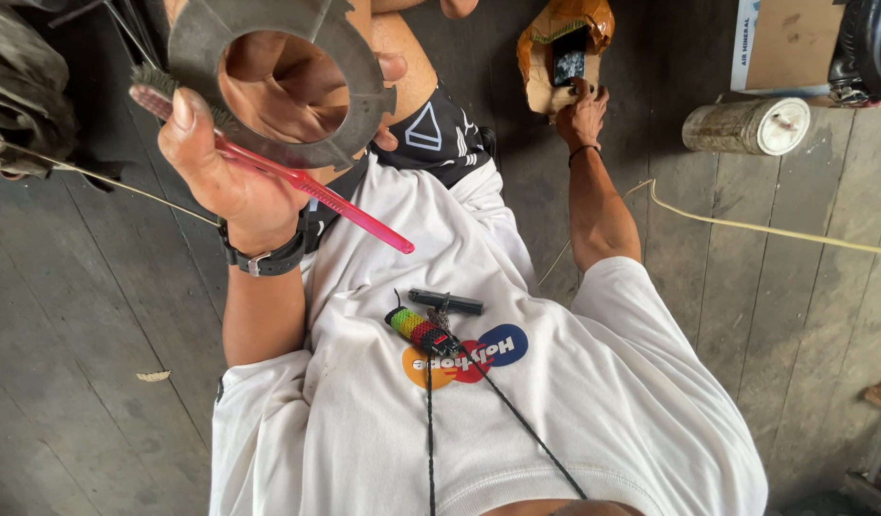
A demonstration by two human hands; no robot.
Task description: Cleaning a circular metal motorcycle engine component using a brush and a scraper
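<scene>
Left hand (225,158) raised, gripping a pink plastic toothbrush (297,182) together with a flat dark grey notched metal ring disc (268,81); black wristwatch (268,256) on that wrist. Right hand (582,113) reaches out to a torn brown cardboard packet (555,38) on the grey wooden plank floor (746,287). Dusty cylindrical can (746,126) lies on its side nearby

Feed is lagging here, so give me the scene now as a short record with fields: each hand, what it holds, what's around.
view: head camera, looking down at a seated person
left hand: raised, grips a pink toothbrush and a dark notched ring
right hand: stretched to the floor, on an orange bag
bag contents: something dark, unclear
nearby: can lying on its side, yellow cord, cardboard box
on chest: lanyard with a beaded charm
floor: grey wooden planks
</scene>
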